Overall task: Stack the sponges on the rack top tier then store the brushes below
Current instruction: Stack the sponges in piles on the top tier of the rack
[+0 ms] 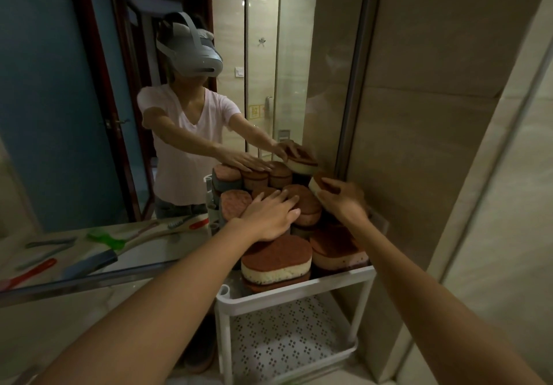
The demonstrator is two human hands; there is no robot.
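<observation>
A white two-tier rack (294, 292) stands against a mirror. Its top tier holds several brown-topped sponges, the nearest one (276, 260) lying flat at the front. My left hand (270, 215) rests flat, fingers spread, on the stacked sponges in the middle. My right hand (341, 197) grips a brown-and-cream sponge (316, 183) above the back right of the pile. The lower perforated shelf (287, 345) holds nothing. Brushes lie on the counter to the left: a green one (109, 239), a red one (39, 268) and a blue-handled one (89, 262).
The mirror (89, 85) behind the counter reflects a person wearing a headset, the rack and both arms. A tiled wall (434, 145) stands close on the rack's right. The counter edge (89, 283) runs left of the rack.
</observation>
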